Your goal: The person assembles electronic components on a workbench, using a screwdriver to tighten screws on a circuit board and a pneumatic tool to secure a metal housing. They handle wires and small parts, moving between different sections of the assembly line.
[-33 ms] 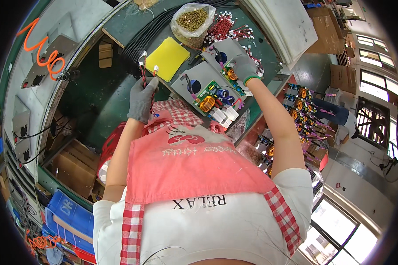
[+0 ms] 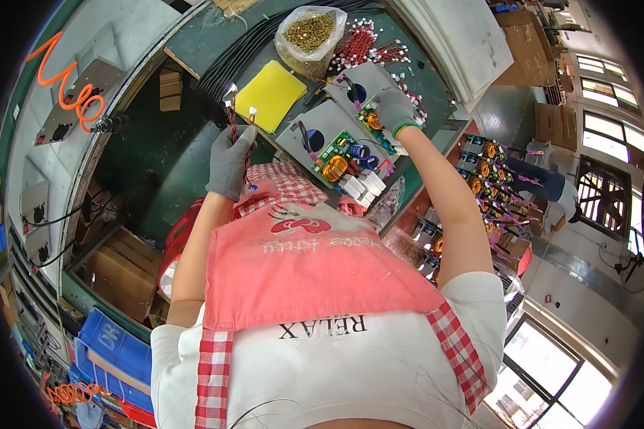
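- Left grey-gloved hand (image 2: 230,161) pinches thin red-and-black wires (image 2: 232,118), pointing forward, by the left of the square yellow sheets (image 2: 270,96).
- Right grey-gloved hand (image 2: 395,109): at a green circuit board (image 2: 371,119) right of the sheets; can't tell its grip.

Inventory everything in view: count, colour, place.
Thin connector wires: several, red-black, left hand
Circuit boards: two, green, on plates
Flat metal plates: two, grey, bench
Square sheet stack: one, yellow, bench
Clear plastic bag: one, gold contents, bench back
Connector wire pile: one, red, beside bag
Long cables: many, black, bench back
Boards with coils: many, multicoloured, right
Coiled hoses: two, orange, left
Gloved left hand: one, grey, on wires
Gloved right hand: one, grey, upper board
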Action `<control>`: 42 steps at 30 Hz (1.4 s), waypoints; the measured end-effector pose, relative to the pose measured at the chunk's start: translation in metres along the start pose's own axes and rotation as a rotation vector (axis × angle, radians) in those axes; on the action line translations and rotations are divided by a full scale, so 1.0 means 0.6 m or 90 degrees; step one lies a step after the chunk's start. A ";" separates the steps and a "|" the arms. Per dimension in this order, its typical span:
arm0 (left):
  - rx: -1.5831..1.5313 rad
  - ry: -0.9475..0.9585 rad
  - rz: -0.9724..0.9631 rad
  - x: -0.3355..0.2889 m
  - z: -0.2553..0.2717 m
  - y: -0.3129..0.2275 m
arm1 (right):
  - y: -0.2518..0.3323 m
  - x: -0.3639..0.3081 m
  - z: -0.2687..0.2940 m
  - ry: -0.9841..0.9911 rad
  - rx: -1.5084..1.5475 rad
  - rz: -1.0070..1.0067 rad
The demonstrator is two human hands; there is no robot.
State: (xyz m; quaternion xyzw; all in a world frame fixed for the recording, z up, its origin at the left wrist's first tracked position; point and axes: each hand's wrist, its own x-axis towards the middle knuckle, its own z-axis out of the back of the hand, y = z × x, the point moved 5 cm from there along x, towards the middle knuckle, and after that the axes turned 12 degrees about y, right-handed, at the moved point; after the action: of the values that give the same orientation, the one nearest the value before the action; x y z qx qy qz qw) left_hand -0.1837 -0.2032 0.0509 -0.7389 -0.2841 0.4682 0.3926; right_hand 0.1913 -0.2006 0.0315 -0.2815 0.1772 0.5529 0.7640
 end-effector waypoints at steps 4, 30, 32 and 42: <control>-0.013 0.005 -0.008 0.003 -0.011 -0.001 | -0.012 0.019 -0.015 -0.010 0.000 -0.013; -0.017 -0.041 -0.096 0.051 -0.005 0.065 | -0.014 0.084 0.006 0.091 0.186 0.337; -0.053 -0.085 -0.132 0.039 -0.005 0.061 | -0.015 0.093 -0.005 0.096 0.185 0.351; -0.116 0.063 -0.072 -0.037 -0.004 -0.043 | 0.070 -0.028 0.060 -0.202 0.235 0.233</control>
State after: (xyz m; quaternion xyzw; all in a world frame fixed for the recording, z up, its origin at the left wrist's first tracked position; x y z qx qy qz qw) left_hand -0.1915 -0.2077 0.0839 -0.7765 -0.3469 0.3805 0.3632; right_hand 0.1450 -0.1807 0.0595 -0.0119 0.2010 0.6770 0.7079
